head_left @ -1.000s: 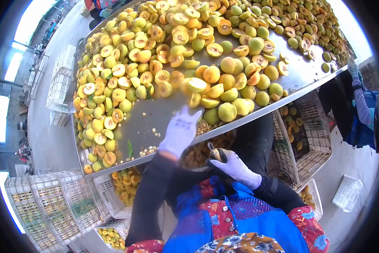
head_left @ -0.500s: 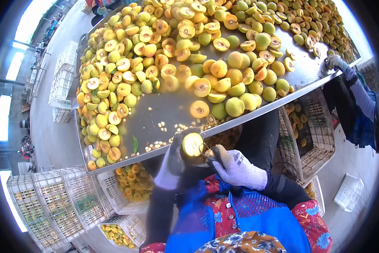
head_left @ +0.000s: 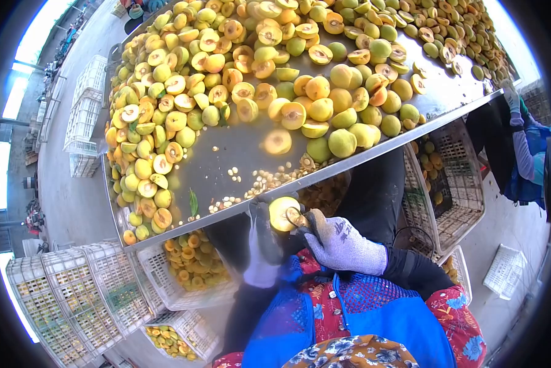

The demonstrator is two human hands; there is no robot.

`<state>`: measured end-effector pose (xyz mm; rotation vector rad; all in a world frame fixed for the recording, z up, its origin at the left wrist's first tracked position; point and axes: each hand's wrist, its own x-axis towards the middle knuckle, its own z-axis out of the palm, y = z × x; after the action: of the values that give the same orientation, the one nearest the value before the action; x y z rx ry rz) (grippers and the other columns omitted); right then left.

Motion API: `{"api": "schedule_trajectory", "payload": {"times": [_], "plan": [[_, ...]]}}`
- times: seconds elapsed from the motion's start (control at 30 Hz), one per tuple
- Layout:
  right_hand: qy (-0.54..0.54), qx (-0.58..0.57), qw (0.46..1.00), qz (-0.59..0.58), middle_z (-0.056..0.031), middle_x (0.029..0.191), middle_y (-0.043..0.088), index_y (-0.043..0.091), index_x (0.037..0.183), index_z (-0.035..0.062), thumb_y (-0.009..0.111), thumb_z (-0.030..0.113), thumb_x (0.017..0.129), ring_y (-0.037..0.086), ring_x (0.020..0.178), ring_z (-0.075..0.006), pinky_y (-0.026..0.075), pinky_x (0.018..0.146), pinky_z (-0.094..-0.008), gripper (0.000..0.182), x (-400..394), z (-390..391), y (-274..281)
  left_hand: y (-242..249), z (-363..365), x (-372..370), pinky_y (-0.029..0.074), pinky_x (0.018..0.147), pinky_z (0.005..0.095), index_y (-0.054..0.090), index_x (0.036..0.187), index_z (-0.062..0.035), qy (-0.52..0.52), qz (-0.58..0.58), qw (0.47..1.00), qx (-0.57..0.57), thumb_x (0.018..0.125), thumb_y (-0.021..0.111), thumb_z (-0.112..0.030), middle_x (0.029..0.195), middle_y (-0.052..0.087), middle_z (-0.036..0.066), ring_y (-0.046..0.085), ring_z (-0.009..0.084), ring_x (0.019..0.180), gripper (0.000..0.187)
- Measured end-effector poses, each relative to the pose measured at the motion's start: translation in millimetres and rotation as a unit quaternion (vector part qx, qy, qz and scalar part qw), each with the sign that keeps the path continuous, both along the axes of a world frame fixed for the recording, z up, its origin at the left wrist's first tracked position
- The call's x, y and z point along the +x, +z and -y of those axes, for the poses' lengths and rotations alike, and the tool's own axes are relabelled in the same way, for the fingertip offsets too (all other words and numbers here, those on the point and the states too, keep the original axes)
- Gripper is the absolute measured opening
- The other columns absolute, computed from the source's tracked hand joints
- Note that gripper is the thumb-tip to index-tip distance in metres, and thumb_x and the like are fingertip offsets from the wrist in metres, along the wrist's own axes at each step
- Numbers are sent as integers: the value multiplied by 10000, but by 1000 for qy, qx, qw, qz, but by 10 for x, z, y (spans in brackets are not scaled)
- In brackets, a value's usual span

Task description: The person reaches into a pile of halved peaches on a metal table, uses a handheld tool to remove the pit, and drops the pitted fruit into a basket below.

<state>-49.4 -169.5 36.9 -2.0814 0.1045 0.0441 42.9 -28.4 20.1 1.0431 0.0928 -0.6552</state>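
The left hand (head_left: 262, 236), in a lilac glove with a dark palm, is curled around a cut fruit half (head_left: 281, 213), its pale face turned toward the right hand. The right hand (head_left: 344, 244), gloved alike, is closed on a small tool (head_left: 301, 222), whose looped end lies over the right part of that cut face; whether it has gone into the flesh cannot be told. Both hands are just off the near rim of the metal desk (head_left: 211, 175), with the fruit half beside the rim. Inside that rim lies a scatter of pale seeds (head_left: 269, 181), with a green leaf (head_left: 193, 202) to the left, near a few more of them. Farther in, a single blurred half (head_left: 277, 141) rests on the metal. Behind and to the left spreads a deep heap of yellow-green fruit (head_left: 159, 116), many pieces halved. Beneath the desk's left part stands a white crate (head_left: 150, 279) of halves; to the right of the hands, a tilted crate (head_left: 456, 172) holds more fruit. Tall stacked crates (head_left: 73, 300) stand at the far left, and another person (head_left: 524, 147) is at the desk's right end.
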Motion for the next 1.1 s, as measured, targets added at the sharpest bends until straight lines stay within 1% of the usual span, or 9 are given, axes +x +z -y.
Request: {"api": "schedule_trajectory", "payload": {"times": [0.4, 0.47, 0.5, 0.6, 0.77, 0.87, 0.93, 1.07, 1.1], "plan": [[-32, 145, 986, -72, -301, 910, 635, 545, 1108, -20, 511, 225, 974, 629, 885, -456, 485, 739, -513, 281, -22, -68, -142, -91, 132, -221, 525, 786, 316, 552, 1136, -11, 62, 201, 939, 272, 1052, 454, -213, 1022, 629, 113, 633, 199, 902, 239], [-40, 308, 936, -167, -157, 910, 674, 588, 1144, -15, 491, 193, 994, 637, 808, -202, 504, 710, -346, 275, -27, -30, -426, -37, 147, -186, 497, 858, 369, 537, 1163, 9, 70, 394, 846, 352, 1001, 499, -119, 1032, 616, 179, 622, 273, 948, 211], [-63, 377, 906, -184, -69, 885, 664, 590, 1180, -3, 470, 183, 1006, 580, 778, -106, 492, 677, -289, 282, 3, -32, -351, -56, 151, -165, 478, 914, 406, 535, 1183, 8, 56, 352, 881, 310, 961, 539, -84, 1043, 611, 215, 614, 344, 1008, 241], [-56, 463, 847, -254, -54, 988, 640, 594, 1204, -3, 448, 186, 1026, 608, 882, -112, 498, 718, -266, 298, 110, 77, -222, -201, 83, -171, 440, 984, 371, 379, 1349, 19, 3, 324, 902, 285, 955, 566, -105, 1206, 542, 202, 547, 289, 1148, 454], [-3, 371, 915, -157, -135, 1295, 552, 438, 1392, -26, 510, 237, 1028, 550, 1169, -196, 436, 1007, -313, 454, 3, 114, -883, -800, 22, -325, 275, 1154, 379, 118, 1489, 76, 31, 310, 894, 323, 951, 577, -137, 1449, 372, 260, 333, 328, 1405, 738], [-89, 227, 959, -143, -144, 1308, 570, 478, 1362, -38, 474, 228, 1042, 547, 1188, -205, 421, 1024, -328, 416, 29, 6, -828, -514, -29, -329, 267, 1162, 399, 203, 1470, 86, 60, 342, 863, 367, 943, 577, -146, 1427, 395, 292, 316, 374, 1416, 686], [-103, 171, 980, -20, -188, 1240, 617, 534, 1282, -50, 461, 209, 1028, 576, 1164, -225, 417, 1029, -344, 370, 65, -29, -775, -254, -163, -199, 369, 1063, 447, 429, 1348, 48, 115, 424, 791, 425, 910, 593, -139, 1272, 502, 277, 476, 418, 1222, 504], [-91, 108, 990, -20, -177, 970, 699, 545, 1216, -56, 475, 199, 1012, 687, 894, -297, 523, 767, -402, 333, 173, -85, 46, 84, -405, 45, 474, 940, 398, 548, 1227, 15, 83, 391, 791, 464, 887, 669, -154, 1122, 615, 206, 582, 334, 1082, 399], [-69, 30, 997, 34, -188, 877, 685, 530, 1209, -54, 498, 199, 996, 680, 801, -335, 512, 690, -424, 332, 158, -74, 103, 117, -391, 63, 494, 916, 367, 546, 1242, 16, 103, 303, 876, 361, 896, 674, -156, 1115, 628, 170, 601, 281, 1062, 407]]}}
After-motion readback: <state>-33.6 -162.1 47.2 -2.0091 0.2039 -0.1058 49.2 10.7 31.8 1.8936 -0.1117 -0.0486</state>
